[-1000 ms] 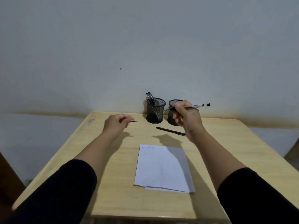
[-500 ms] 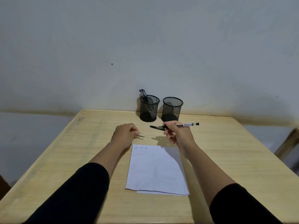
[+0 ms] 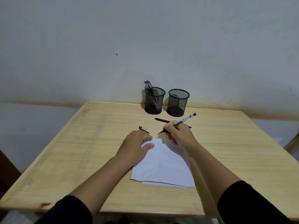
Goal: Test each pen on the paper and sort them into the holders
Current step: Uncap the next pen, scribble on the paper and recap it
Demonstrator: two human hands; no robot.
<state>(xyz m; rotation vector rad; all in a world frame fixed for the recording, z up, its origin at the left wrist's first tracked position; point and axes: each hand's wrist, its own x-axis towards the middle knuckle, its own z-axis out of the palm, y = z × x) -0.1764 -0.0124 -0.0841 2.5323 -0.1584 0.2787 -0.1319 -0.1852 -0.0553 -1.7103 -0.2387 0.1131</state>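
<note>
My right hand (image 3: 181, 135) grips an uncapped clear pen (image 3: 184, 120), its tip pointing down-left just above the top edge of the white paper (image 3: 163, 165). My left hand (image 3: 137, 143) rests flat on the paper's top left corner, fingers spread, holding nothing. The pen's cap (image 3: 143, 129) lies on the table just beyond my left hand. A black pen (image 3: 163, 121) lies on the table behind my right hand, partly hidden by it. Two black mesh holders stand at the back: the left holder (image 3: 154, 101) has two pens in it, the right holder (image 3: 178, 102) looks empty.
The wooden table (image 3: 80, 151) stands against a pale wall. Its left edge and front edge are in view. A chair part shows at the far right edge (image 3: 292, 143).
My left hand let go of the cap, which now lies on the table, and came down onto the paper's corner. My right hand lowered the pen towards the paper's top edge.
</note>
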